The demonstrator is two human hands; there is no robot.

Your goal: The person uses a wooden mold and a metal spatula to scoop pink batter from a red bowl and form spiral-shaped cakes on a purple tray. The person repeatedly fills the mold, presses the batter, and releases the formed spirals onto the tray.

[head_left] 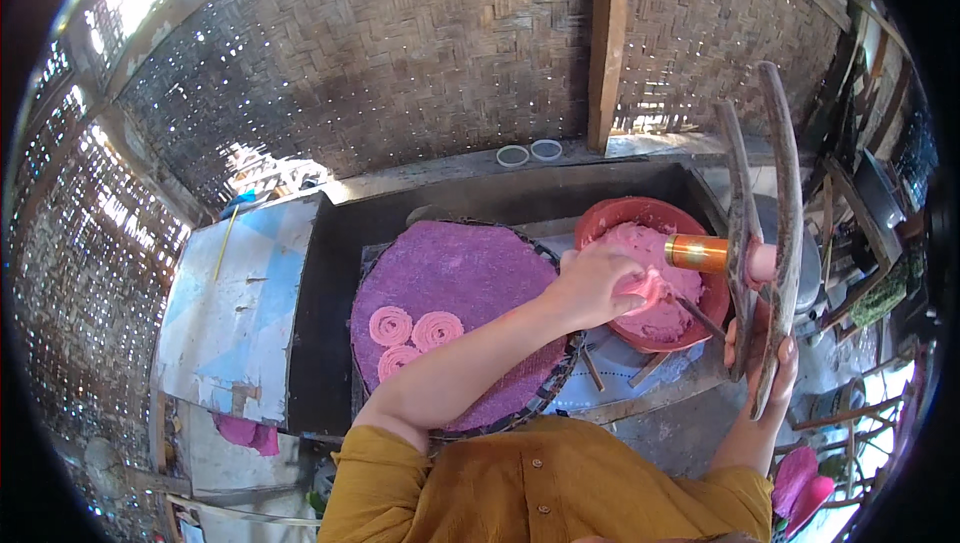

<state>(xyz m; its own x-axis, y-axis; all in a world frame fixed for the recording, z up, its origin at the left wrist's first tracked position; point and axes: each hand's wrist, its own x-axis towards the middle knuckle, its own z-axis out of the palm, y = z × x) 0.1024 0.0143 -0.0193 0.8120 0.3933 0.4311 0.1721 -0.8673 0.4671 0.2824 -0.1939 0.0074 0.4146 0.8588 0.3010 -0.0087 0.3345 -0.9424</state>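
Note:
My left hand (pixel 600 283) is closed on pink dough (pixel 643 288) over a red bowl (pixel 596 218) holding more pink paste. My right hand (pixel 775 363) grips two long, upright wooden bars (pixel 743 173) at their lower part. Between the bars sits an orange-gold cylinder (pixel 697 251), lying sideways, with a pink end piece on its right. A dark stick (pixel 700 315) slants out of the bowl toward my right hand. Left of the bowl, a round tray with a purple surface (pixel 440 263) carries three pink coiled rounds (pixel 437 333), partly behind my forearm.
A pale patchy board (pixel 220 303) covers the left end of a dark trough (pixel 327 323). Two small round lids (pixel 513 155) lie on the ledge behind. Woven bamboo walls (pixel 400 43) surround the workspace, with a wooden post (pixel 606 43) at the back and pink cloth (pixel 240 430) lower left.

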